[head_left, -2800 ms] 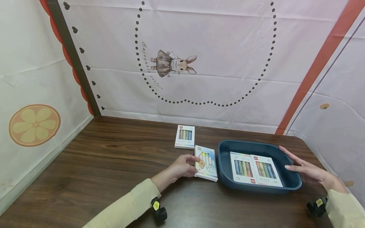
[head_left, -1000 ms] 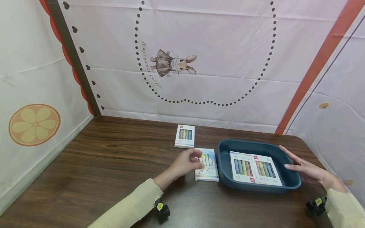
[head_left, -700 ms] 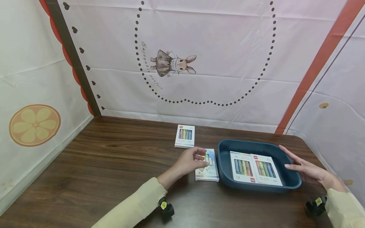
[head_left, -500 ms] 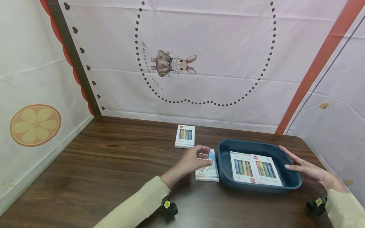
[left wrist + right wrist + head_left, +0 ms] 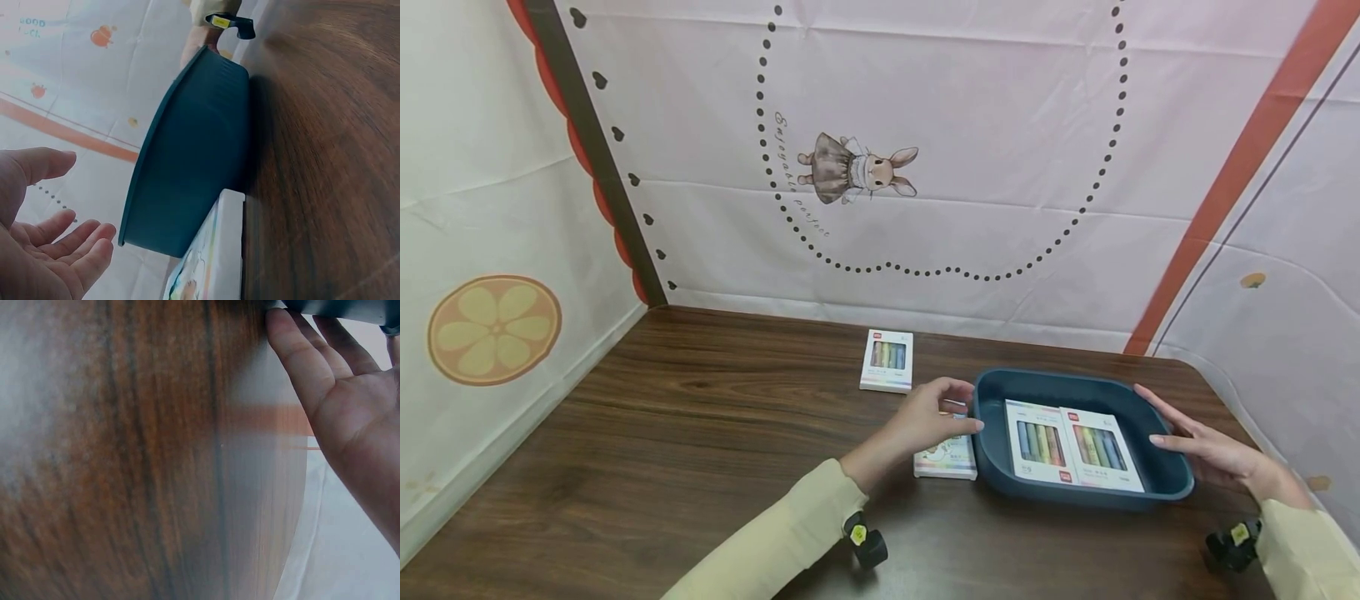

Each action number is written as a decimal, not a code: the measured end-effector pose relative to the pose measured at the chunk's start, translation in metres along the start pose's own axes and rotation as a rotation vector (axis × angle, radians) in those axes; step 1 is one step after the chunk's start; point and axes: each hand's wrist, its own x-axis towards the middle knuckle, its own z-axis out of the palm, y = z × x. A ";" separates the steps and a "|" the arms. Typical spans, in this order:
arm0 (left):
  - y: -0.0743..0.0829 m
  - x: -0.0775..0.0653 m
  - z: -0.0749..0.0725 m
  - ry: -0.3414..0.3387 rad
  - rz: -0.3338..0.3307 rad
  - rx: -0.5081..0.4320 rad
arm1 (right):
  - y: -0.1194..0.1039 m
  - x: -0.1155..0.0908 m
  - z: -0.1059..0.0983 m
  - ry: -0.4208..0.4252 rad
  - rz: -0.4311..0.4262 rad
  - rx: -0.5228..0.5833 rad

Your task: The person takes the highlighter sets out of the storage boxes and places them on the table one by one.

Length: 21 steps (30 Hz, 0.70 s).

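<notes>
My left hand [image 5: 928, 418] hovers over a white and pale-blue crayon box [image 5: 947, 460] lying on the table. Its thumb and fingers are spread apart, tips right at the left rim of a dark blue plastic tray [image 5: 1075, 497]. In the left wrist view nothing lies between those fingers [image 5: 94, 250]. My right hand [image 5: 1217, 450] holds the tray's right end, thumb over the rim and fingers along the outer wall. Two white crayon boxes with windows, a left one [image 5: 1026, 475] and a right one [image 5: 1123, 482], lie side by side in the tray.
Another white crayon box [image 5: 887, 380] lies farther back on the brown wooden table [image 5: 700, 433]. A printed cloth [image 5: 985, 150] hangs behind the table and along both sides. The table's right corner curves close behind the tray.
Earlier my left hand gripped the pale-blue crayon box; it let go, leaving the box straighter beside the tray, and moved right to the tray's left rim. The right hand stayed put.
</notes>
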 end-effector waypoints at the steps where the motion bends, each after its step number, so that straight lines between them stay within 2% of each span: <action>1: 0.001 0.000 0.001 -0.002 0.000 0.002 | 0.000 0.000 0.000 -0.001 -0.001 0.003; 9: 0.009 0.004 0.006 -0.028 0.022 0.026 | 0.000 0.000 0.001 -0.011 -0.012 0.008; 14: 0.014 0.008 0.009 -0.037 0.005 0.042 | -0.001 0.000 0.001 -0.032 -0.015 0.038; 21: 0.018 0.015 0.015 -0.072 -0.012 0.057 | 0.000 0.000 0.001 -0.006 -0.007 0.010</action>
